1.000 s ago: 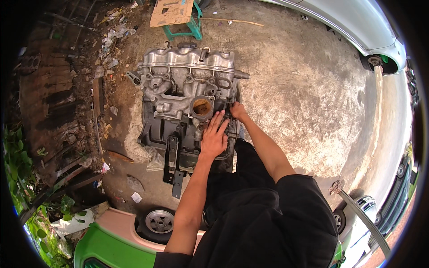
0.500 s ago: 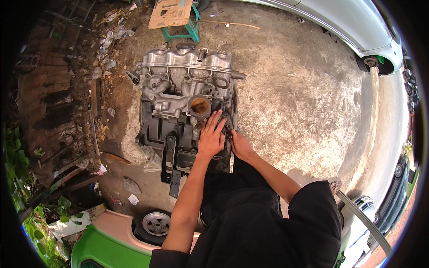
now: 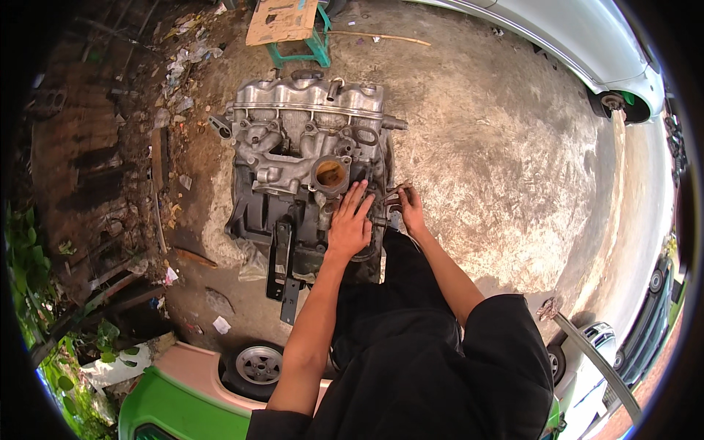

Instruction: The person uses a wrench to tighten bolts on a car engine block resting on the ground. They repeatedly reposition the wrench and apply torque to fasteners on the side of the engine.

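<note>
A grey metal car engine [image 3: 308,110] stands in front of me, with a round, brownish opening [image 3: 330,174] on its near side. Just below that opening my left hand [image 3: 350,224] lies on the engine with its fingers stretched out, holding nothing. At the engine's right side my right hand [image 3: 412,209] is closed on the outer end of a slim metal tool that looks like a wrench [image 3: 394,193]. The tool's inner end reaches the engine's edge, where its exact seat is too small to make out. A dark bracket [image 3: 282,257] juts from the engine toward me.
Beyond the engine is a green stool [image 3: 315,51] topped with cardboard [image 3: 282,20]. A silver car [image 3: 579,44] stands at the far right. Nearer, at the lower left, is a green and pink vehicle [image 3: 183,400] with a wheel [image 3: 258,364]. Litter and planks [image 3: 159,161] line the left.
My right hand has swung outward to the right, away from the engine's side, and the slim tool now shows. My left hand stays flat in its place on the engine.
</note>
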Demonstrator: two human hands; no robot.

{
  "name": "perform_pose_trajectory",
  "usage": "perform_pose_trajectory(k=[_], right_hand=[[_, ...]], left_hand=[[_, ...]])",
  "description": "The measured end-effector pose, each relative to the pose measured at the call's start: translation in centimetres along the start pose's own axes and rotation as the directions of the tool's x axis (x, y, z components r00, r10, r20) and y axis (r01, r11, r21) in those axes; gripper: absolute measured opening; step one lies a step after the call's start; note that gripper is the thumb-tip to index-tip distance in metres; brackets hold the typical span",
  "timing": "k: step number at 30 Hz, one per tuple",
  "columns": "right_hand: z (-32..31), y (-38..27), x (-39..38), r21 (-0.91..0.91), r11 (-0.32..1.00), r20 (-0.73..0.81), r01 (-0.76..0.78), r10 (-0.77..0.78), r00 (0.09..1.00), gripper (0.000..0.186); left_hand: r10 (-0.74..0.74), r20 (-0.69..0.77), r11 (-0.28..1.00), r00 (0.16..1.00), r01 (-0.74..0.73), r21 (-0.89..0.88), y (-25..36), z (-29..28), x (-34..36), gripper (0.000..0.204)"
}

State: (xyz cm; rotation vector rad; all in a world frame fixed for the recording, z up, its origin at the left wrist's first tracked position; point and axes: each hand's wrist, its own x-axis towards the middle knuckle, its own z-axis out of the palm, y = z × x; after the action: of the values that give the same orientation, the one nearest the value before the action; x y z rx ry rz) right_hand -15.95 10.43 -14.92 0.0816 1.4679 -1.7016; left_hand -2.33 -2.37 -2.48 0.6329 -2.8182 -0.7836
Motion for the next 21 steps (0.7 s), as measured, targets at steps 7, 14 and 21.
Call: perform_pose_trajectory(k=[7,14,21], right_hand=[[0.5,-1.5,4.5,0.155,0.984,0.045,-0.089,0.083,0.996,0.020],[-0.7,5.6,8.5,-0.417,0.862,-0.082,-0.287,0.279,0.957,0.034],[0.4,7.1,10.5,-0.664,0.690,-0.114,-0.289,0.289,0.951,0.042]], left_hand=[[0.011,-0.013,1.000,1.000,-0.011,0.003,0.0,0.0,0.0,0.056],[-0.021,-0.015,0.999,1.000,0.021,-0.040,0.0,0.2,0.0,0.057],[-0.015,-0.022,0.999,1.000,0.014,-0.046,-0.2,0.4,-0.2,0.056]])
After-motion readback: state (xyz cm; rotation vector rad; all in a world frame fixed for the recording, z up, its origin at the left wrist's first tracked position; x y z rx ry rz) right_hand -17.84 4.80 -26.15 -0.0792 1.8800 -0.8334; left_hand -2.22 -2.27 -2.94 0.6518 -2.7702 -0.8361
